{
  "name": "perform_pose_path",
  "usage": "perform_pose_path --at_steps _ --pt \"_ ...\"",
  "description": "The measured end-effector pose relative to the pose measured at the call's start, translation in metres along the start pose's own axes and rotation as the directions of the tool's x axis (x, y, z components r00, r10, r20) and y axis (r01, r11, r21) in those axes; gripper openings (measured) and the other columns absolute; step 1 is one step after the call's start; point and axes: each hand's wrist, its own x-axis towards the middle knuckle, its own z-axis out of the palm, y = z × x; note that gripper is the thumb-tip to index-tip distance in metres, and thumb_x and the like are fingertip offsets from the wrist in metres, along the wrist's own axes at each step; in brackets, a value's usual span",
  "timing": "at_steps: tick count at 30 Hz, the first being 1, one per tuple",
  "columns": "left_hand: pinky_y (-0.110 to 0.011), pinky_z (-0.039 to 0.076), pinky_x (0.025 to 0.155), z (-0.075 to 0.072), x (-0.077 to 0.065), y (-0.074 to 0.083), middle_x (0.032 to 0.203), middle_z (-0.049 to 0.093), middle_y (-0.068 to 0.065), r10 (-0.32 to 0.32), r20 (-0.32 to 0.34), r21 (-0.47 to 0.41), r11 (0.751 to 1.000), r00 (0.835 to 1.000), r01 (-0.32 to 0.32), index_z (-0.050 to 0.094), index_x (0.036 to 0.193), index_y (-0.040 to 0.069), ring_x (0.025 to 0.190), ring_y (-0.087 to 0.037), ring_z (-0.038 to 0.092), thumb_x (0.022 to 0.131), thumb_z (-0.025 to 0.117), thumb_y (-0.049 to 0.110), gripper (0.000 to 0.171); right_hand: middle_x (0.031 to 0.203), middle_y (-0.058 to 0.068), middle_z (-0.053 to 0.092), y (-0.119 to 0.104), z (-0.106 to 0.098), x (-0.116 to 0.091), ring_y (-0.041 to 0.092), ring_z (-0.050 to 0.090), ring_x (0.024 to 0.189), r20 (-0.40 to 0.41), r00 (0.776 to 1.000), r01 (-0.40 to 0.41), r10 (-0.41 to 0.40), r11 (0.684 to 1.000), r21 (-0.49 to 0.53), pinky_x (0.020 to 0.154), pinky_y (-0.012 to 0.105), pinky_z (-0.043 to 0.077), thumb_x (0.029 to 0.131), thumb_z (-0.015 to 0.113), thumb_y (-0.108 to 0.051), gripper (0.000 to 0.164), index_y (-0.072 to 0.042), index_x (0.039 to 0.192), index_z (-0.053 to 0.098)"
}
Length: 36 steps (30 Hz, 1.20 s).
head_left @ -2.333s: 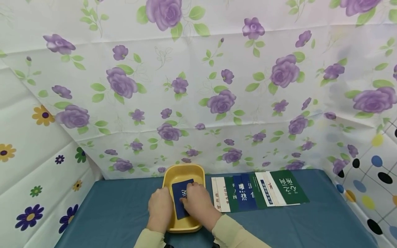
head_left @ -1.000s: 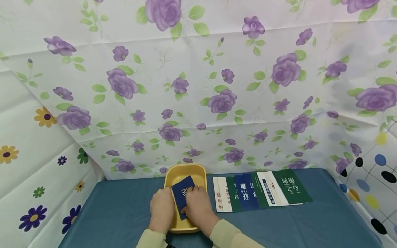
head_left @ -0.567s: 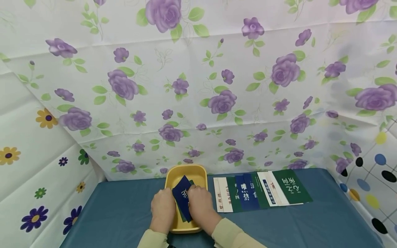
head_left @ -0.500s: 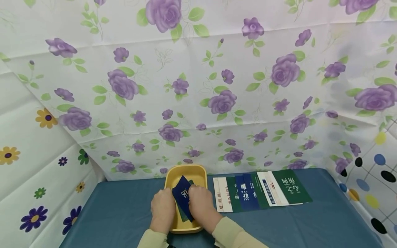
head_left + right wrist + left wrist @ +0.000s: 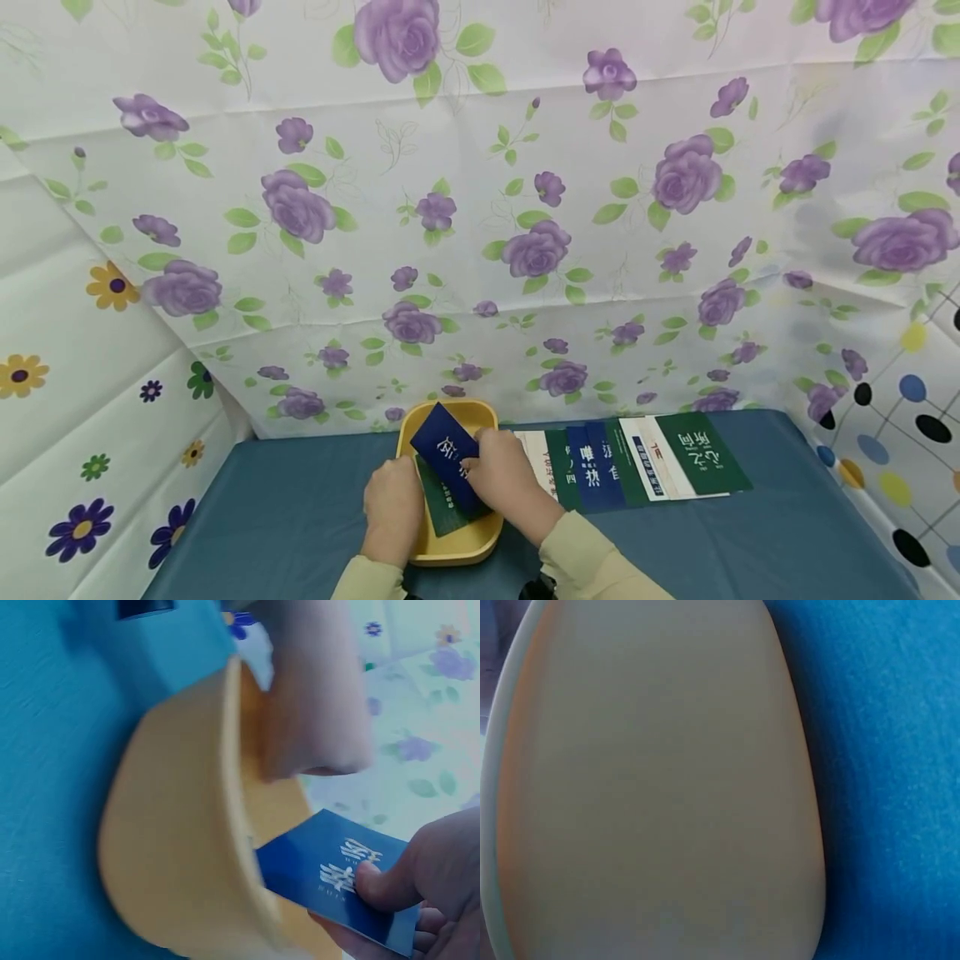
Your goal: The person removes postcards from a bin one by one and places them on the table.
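In the head view a yellow plastic tray (image 5: 453, 553) stands at the table's near middle. My left hand (image 5: 393, 507) grips its left rim; the left wrist view shows only the tray's outer wall (image 5: 667, 787) and blue cloth. My right hand (image 5: 513, 479) holds a dark blue card (image 5: 441, 446) with white characters, tilted above the tray. In the right wrist view the thumb (image 5: 386, 886) lies on the card's face, with fingers behind it. Under it, a green card (image 5: 442, 512) shows inside the tray. Whether more cards lie below is hidden.
To the right, an overlapping row of green, blue and white cards (image 5: 701, 454) lies on the blue-green tablecloth (image 5: 675, 550); its left end is partly behind my right hand. A flowered sheet (image 5: 480, 250) hangs behind the table, with patterned sheets at both sides.
The right hand has moved a little right and up with the blue card, lifting and turning it. More of the green card below has come into sight. The left hand stays on the rim.
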Motion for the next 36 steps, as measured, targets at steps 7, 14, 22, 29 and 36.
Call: perform_pose_path --at_steps 7,14,22,29,36 --pt "-0.040 0.042 0.039 -0.002 -0.002 0.001 0.067 0.058 -0.016 0.015 -0.029 -0.004 1.000 0.999 -0.015 0.061 0.073 0.003 0.056 -0.028 0.058 0.091 0.048 0.000 0.022 0.104 0.011 0.063 0.000 -0.024 -0.003 0.010 0.058 0.059 -0.033 0.999 -0.007 0.013 0.987 0.161 0.046 0.025 0.042 0.086 0.065 -0.020 0.032 -0.006 0.115 0.062" --pt "-0.038 0.041 0.039 -0.003 -0.001 0.002 0.065 0.057 -0.014 0.001 -0.004 0.013 1.000 1.000 -0.001 0.060 0.074 0.003 0.055 -0.026 0.058 0.090 0.050 -0.001 0.020 0.079 0.009 0.062 0.014 -0.055 -0.009 0.013 0.044 0.039 -0.114 0.993 0.034 -0.015 0.986 0.163 0.038 0.026 0.034 0.089 0.063 -0.025 0.029 -0.005 0.111 0.063" --pt "-0.036 0.040 0.039 0.000 0.000 0.001 0.066 0.057 -0.012 -0.030 0.048 0.028 0.999 0.998 0.029 0.061 0.078 0.003 0.056 -0.024 0.058 0.091 0.050 0.000 0.018 0.071 -0.004 0.060 0.038 -0.085 -0.011 0.013 0.044 0.038 -0.249 0.968 0.034 0.008 0.986 0.163 0.037 0.029 0.036 0.086 0.067 -0.025 0.026 -0.010 0.107 0.064" --pt "-0.036 0.039 0.038 0.001 0.001 0.000 0.066 0.057 -0.013 -0.040 0.053 0.037 0.999 0.998 0.038 0.061 0.077 0.003 0.056 -0.023 0.058 0.091 0.050 0.000 0.018 0.058 -0.003 0.051 0.061 -0.108 -0.014 0.016 0.041 0.038 -0.312 0.949 0.002 0.033 0.994 0.112 0.039 0.030 0.033 0.086 0.066 -0.027 0.013 -0.014 0.088 0.063" --pt "-0.035 0.039 0.037 0.001 0.000 0.002 0.066 0.057 -0.013 -0.041 0.055 0.051 0.998 0.998 0.038 0.061 0.077 0.003 0.055 -0.022 0.057 0.091 0.050 0.000 0.018 0.053 -0.001 0.049 0.088 -0.133 -0.022 0.018 0.040 0.039 -0.339 0.939 -0.023 0.056 0.995 0.099 0.040 0.030 0.030 0.087 0.066 -0.028 0.016 -0.013 0.083 0.061"
